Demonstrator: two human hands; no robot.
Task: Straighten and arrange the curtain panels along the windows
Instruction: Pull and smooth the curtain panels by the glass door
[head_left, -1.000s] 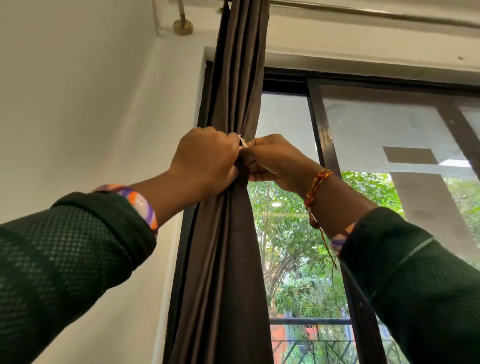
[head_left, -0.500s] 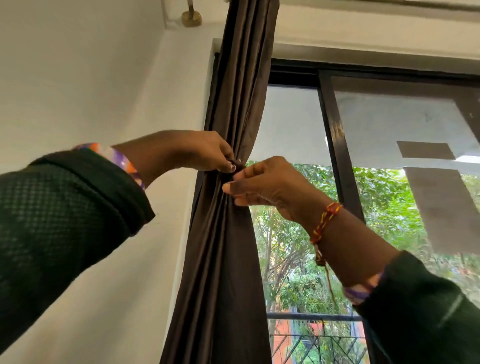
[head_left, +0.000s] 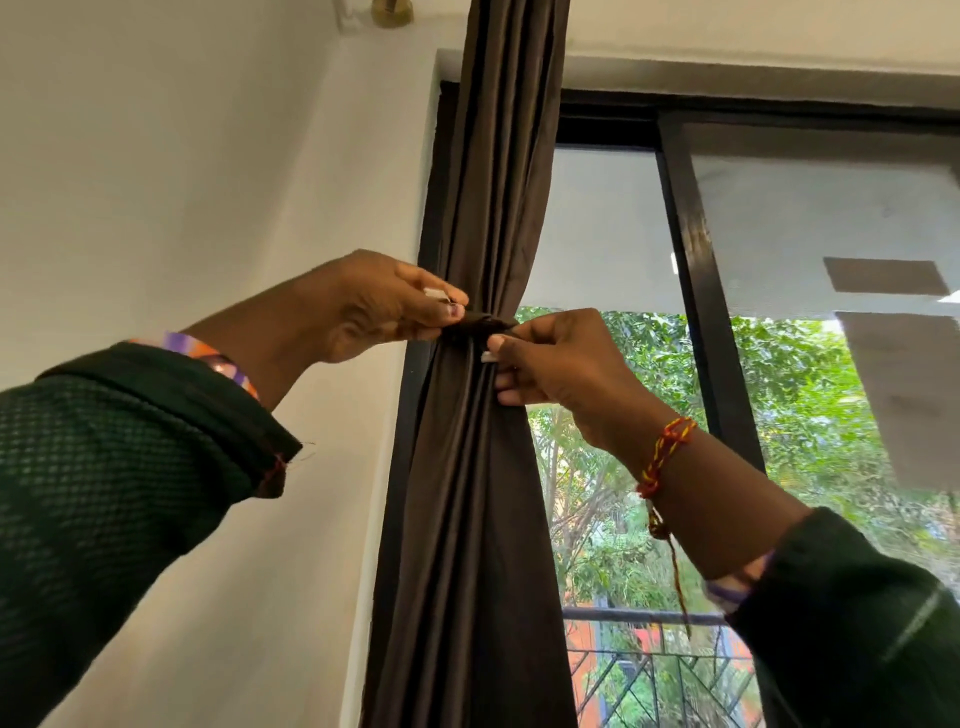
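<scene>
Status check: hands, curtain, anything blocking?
Left hand and right hand both pinching the tie band. Brown curtain gathered at window's left edge. Nothing blocking.

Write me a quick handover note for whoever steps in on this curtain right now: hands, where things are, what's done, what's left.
Left hand: pinches the left end of the dark tie at the curtain's waist.
Right hand: pinches the tie's right end, against the folds.
Curtain: gathered into a bunch at the window's left edge, cinched where the hands meet, and hanging in pleats below.
Done: panel bunched, tie around it.
Left: whether the tie is fastened cannot be told; probably secure it, then even out the pleats. No other panels are in view.
</scene>
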